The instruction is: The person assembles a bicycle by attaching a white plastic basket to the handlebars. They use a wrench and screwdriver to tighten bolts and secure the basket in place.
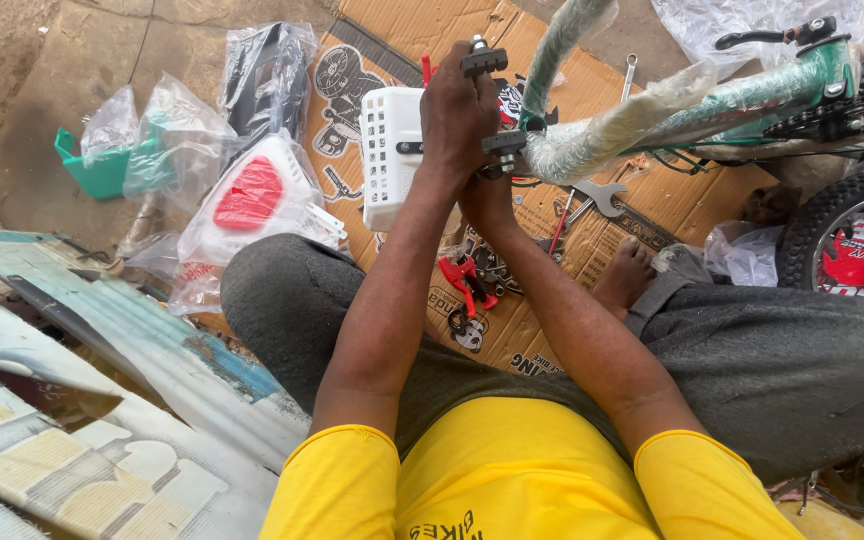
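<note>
Clear plastic bags [177,140] at left, on flattened brown printed carton [692,200].

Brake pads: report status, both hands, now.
Left hand holds upper brake pad. Right hand at lower brake pad, grip hidden. Wrapped frame alongside.

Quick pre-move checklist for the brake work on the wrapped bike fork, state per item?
1. Left hand grips upper brake pad: ok.
2. Right hand at lower brake pad: ok, grip cannot tell.
3. Wrapped fork supported: cannot tell.
4. Spanner within reach on cardboard: ok.
5. Red parts loose near the leg: not ok.
6. Pad bolt tightness: cannot tell.
</note>
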`<state>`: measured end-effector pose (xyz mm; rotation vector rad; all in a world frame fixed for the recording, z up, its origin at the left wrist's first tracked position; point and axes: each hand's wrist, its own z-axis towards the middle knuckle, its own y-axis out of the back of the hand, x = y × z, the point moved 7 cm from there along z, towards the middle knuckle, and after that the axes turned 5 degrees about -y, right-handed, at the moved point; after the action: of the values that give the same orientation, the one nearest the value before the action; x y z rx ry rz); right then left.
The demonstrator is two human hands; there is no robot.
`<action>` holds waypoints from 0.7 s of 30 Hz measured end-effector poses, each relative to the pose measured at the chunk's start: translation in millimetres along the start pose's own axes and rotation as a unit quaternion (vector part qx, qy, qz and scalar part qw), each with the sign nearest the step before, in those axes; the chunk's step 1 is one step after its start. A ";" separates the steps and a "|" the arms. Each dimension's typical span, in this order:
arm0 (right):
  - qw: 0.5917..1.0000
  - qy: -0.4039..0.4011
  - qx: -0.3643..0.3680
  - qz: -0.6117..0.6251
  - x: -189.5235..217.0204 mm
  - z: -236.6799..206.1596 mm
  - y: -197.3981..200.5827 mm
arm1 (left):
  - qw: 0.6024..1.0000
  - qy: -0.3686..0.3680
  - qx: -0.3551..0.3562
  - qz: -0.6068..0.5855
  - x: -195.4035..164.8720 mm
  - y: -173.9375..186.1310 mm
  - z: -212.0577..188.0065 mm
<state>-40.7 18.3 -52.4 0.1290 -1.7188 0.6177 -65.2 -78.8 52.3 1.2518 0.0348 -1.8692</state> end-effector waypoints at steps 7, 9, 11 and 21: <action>0.930 0.124 -0.009 -0.346 14.7 -9.9 3.2 | 0.998 0.058 0.004 -0.009 17.1 -11.7 -9.0; 0.925 0.128 -0.015 -0.358 15.6 -10.1 7.8 | 0.999 0.046 -0.012 -0.018 18.8 -12.1 -9.2; 0.909 0.103 -0.014 -0.404 11.6 -7.8 13.0 | 0.999 0.023 -0.024 -0.014 17.7 -11.5 -8.8; 0.974 -0.017 -0.063 -0.215 -12.6 -5.4 32.7 | 0.998 0.012 -0.001 -0.068 16.5 -12.0 -3.7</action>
<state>-46.2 45.5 -74.4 0.4109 -1.6877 0.1866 -72.4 -80.0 32.9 1.2973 0.1376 -1.9696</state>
